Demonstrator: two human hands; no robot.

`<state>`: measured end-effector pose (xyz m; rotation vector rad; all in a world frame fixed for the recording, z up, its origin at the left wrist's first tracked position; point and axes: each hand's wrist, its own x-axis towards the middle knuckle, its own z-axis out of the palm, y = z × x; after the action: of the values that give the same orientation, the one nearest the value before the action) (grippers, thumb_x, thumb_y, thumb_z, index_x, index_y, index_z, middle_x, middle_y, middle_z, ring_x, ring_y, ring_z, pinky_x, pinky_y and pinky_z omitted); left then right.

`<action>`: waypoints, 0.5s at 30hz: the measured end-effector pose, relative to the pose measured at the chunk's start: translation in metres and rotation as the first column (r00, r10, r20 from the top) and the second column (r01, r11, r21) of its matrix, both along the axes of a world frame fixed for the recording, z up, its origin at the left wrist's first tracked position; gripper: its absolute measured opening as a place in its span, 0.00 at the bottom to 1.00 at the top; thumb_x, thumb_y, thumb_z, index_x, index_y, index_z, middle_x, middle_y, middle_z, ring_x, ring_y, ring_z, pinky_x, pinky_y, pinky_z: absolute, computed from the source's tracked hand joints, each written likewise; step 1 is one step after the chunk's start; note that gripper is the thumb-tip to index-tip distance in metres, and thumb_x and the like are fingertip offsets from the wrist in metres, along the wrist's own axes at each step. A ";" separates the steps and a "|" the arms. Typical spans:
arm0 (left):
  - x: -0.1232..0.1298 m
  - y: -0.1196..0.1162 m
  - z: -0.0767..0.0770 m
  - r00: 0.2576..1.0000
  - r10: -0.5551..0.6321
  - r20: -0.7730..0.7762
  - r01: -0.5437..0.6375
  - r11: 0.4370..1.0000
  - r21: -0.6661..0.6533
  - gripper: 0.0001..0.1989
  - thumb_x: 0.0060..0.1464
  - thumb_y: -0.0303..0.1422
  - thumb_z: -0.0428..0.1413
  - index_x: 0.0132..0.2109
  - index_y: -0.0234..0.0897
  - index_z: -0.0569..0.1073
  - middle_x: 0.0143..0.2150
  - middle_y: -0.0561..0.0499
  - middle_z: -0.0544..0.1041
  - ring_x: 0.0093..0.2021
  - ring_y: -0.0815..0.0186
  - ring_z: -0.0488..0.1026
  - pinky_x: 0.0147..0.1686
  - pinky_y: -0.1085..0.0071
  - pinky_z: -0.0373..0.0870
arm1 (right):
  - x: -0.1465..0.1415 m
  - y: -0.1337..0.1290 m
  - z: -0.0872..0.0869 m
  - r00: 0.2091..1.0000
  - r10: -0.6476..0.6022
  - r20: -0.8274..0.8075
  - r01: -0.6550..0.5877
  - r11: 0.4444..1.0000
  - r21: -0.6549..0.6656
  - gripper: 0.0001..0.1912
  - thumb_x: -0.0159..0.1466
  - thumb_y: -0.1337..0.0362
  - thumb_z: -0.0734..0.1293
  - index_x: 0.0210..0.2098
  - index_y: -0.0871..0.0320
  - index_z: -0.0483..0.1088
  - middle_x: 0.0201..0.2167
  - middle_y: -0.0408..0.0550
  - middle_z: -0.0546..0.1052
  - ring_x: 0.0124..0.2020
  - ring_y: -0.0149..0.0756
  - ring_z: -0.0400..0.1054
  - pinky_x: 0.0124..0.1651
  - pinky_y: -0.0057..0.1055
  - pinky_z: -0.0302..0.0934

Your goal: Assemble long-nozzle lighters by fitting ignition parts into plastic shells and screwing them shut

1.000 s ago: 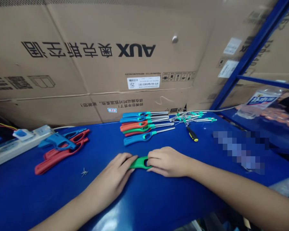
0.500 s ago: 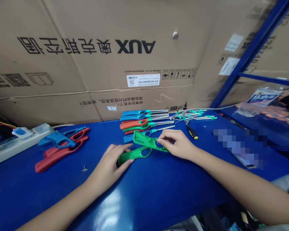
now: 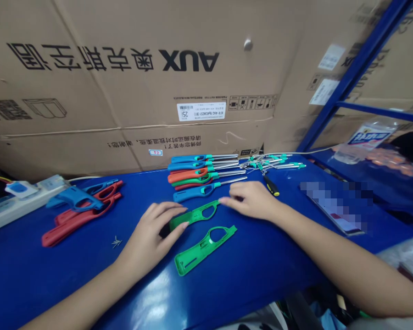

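Observation:
My left hand (image 3: 161, 229) grips the wide end of a green lighter handle half (image 3: 196, 213), thumb on the near side and fingers on the far side. At that half's narrow tip, the thumb of my right hand (image 3: 249, 199) reaches out and seems to touch it. The right hand's other fingers curl loosely, apart from the thumb, and nothing shows between them. A second green handle half (image 3: 203, 250), hollow side up, lies on the blue table (image 3: 248, 279) in front of both hands.
Behind my hands lie several lighters (image 3: 192, 192) with metal tubes. Loose metal tubes (image 3: 278, 161) and a screwdriver (image 3: 271, 185) are at their right. Red and blue handle shells (image 3: 79, 220), small screws (image 3: 116, 242) and a power strip (image 3: 30, 201) are left. A phone (image 3: 333, 208) lies right.
My right hand has laid the second green half down nearer to me and let it go. It is now at the tip of the half in my left hand, which stays gripped.

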<state>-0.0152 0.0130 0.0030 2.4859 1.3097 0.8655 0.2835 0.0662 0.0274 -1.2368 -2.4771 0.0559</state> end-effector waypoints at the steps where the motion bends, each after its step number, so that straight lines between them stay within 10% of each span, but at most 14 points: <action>1: 0.001 -0.004 0.002 0.999 -0.020 -0.030 0.021 1.000 0.011 0.14 0.66 0.42 0.54 0.54 0.47 0.75 0.54 0.48 0.76 0.54 0.55 0.71 0.54 0.54 0.70 | 0.009 0.006 0.005 0.994 -0.109 0.007 0.109 0.994 0.026 0.28 0.71 0.45 0.59 0.23 0.57 0.69 0.26 0.45 0.74 0.30 0.33 0.67 0.30 0.28 0.49; 7: 0.010 -0.026 0.006 0.956 -0.196 -0.221 0.186 0.980 -0.064 0.23 0.60 0.48 0.59 0.59 0.48 0.72 0.61 0.45 0.72 0.58 0.50 0.69 0.55 0.50 0.70 | 0.091 0.047 0.013 0.772 -0.636 0.019 0.635 0.772 0.043 0.10 0.65 0.62 0.63 0.37 0.58 0.76 0.42 0.60 0.77 0.43 0.50 0.72 0.41 0.40 0.63; 15: 0.007 -0.024 0.006 0.949 -0.210 -0.233 0.203 0.978 -0.054 0.18 0.64 0.39 0.54 0.59 0.48 0.72 0.60 0.45 0.73 0.58 0.52 0.72 0.56 0.51 0.72 | 0.149 0.071 -0.017 0.570 -0.820 0.041 0.821 0.569 -0.032 0.09 0.60 0.65 0.68 0.40 0.59 0.76 0.44 0.62 0.73 0.43 0.52 0.71 0.43 0.46 0.64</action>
<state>-0.0081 -0.0111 0.0089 2.7085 1.0884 0.5103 0.4327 0.1367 0.0105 -2.2962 -1.6540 -0.1490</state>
